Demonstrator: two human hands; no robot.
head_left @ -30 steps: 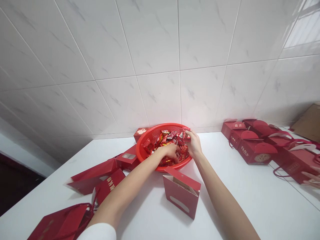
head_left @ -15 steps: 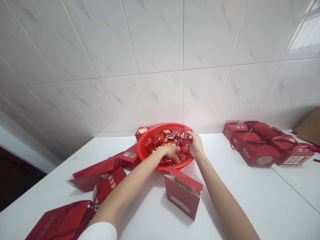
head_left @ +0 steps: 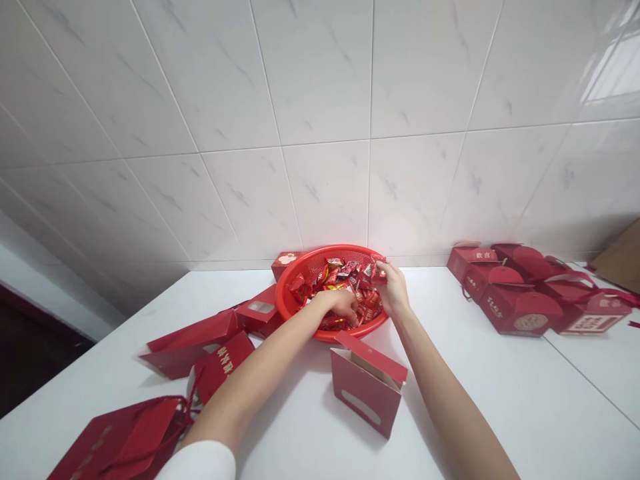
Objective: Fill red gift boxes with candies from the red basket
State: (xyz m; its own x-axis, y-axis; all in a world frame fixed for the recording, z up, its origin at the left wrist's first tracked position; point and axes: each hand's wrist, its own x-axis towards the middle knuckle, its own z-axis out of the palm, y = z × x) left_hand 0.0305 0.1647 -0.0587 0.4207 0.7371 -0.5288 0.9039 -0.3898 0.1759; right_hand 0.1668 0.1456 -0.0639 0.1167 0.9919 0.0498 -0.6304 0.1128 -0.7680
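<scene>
A red plastic mesh basket (head_left: 286,303) near the wall holds many wrapped candies (head_left: 353,272), mostly red with some gold. My left hand (head_left: 343,305) reaches down into it, fingers curled among the candies; what they hold, if anything, is hidden. At the basket's right rim, my right hand (head_left: 396,288) is closed around a red-wrapped candy (head_left: 378,268), which shows above its fingertips. In front of the basket stands an upright red box (head_left: 365,393) with its top open and an oval window in its side.
Several red boxes (head_left: 193,343) and a corded red bag or box (head_left: 117,440) lie on the left. A group of closed red gift boxes (head_left: 523,307) stands at the right, with a brown cardboard box (head_left: 623,257) beyond. A tiled wall (head_left: 325,193) bounds the white table's back.
The view has shifted very slightly. Both hands stay at the basket in nearly the same pose, and the boxes have not moved.
</scene>
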